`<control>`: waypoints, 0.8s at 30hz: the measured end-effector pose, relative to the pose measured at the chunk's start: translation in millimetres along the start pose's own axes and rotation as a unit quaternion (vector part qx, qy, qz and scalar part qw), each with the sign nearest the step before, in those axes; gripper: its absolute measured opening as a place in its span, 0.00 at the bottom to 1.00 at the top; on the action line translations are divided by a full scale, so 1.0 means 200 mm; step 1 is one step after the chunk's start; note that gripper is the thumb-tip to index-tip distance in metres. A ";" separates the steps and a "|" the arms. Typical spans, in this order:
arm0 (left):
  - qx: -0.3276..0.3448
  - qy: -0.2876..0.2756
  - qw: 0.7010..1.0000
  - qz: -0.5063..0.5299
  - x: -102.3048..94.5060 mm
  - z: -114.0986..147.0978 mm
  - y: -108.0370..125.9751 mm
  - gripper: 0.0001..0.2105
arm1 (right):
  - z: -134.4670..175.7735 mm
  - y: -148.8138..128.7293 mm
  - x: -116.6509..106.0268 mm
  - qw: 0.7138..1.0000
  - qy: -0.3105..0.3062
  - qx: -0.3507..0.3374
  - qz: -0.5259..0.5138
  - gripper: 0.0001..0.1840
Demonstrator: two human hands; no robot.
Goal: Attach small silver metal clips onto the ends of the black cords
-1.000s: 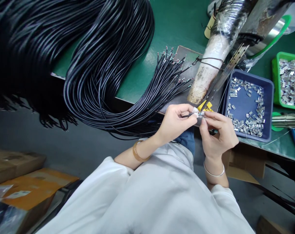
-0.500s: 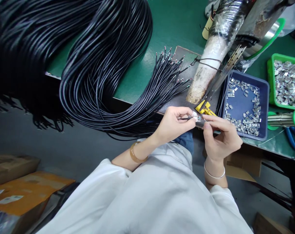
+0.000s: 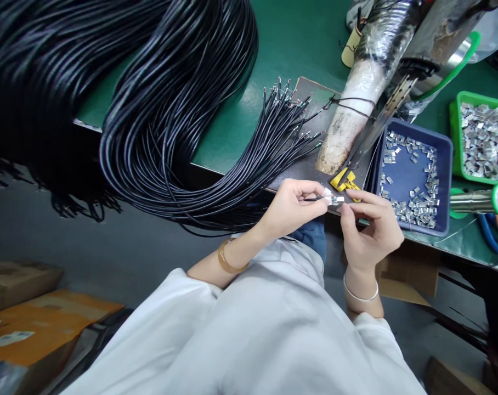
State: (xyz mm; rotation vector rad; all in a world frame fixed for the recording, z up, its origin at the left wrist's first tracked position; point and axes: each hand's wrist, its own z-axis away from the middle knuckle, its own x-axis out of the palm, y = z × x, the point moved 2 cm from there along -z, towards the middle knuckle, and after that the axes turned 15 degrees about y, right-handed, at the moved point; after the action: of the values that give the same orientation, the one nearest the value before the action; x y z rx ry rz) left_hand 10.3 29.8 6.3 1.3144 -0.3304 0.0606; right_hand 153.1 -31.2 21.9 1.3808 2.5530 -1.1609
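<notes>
My left hand [image 3: 298,204] is closed in a pinch around the end of a black cable [image 3: 311,199]. White coverings wrap its fingertips. A small shiny metal connector [image 3: 337,200] shows at the cable's end, just past those fingertips. My right hand [image 3: 370,222] is beside the connector's right end, thumb and index finger apart. I see nothing between them; whether the thumb touches the connector I cannot tell. A yellow tool or holder [image 3: 345,181] lies just behind the hands, under the tip of a slanted metal rod [image 3: 374,134].
A thick bundle of black cables [image 3: 179,159] fills the left, its stripped ends on a dark board [image 3: 288,173]. A white-wrapped cylinder [image 3: 341,126] slants over the board. Right are a blue tray [image 3: 445,181] and a green basket [image 3: 454,137] of metal parts, plus a spool [image 3: 473,202].
My right thumb and index finger have parted and drawn slightly away from the connector, which now shows more fully. My left hand keeps its pinch on the cable, almost unmoved.
</notes>
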 end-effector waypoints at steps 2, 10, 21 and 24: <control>0.012 0.010 1.000 0.005 0.00 0.00 0.00 0.03 | 0.01 0.00 0.01 0.996 0.027 -0.068 0.043 0.08; 0.054 0.046 0.997 -0.017 0.01 -0.02 -0.03 0.05 | 0.02 0.02 0.04 0.995 0.026 -0.079 0.047 0.10; 0.073 0.072 0.995 -0.004 0.02 -0.02 0.02 0.03 | -0.02 0.00 0.06 0.996 0.046 -0.070 0.032 0.11; 0.065 0.066 0.996 -0.015 0.01 -0.03 0.01 0.03 | 0.00 0.00 0.06 0.996 0.044 -0.078 0.024 0.11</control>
State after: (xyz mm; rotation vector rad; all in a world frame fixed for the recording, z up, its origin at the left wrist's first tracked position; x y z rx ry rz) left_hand 13.5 34.7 7.9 1.4372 -0.1975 0.1448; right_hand 146.9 -22.2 18.1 1.4777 2.5886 -0.8916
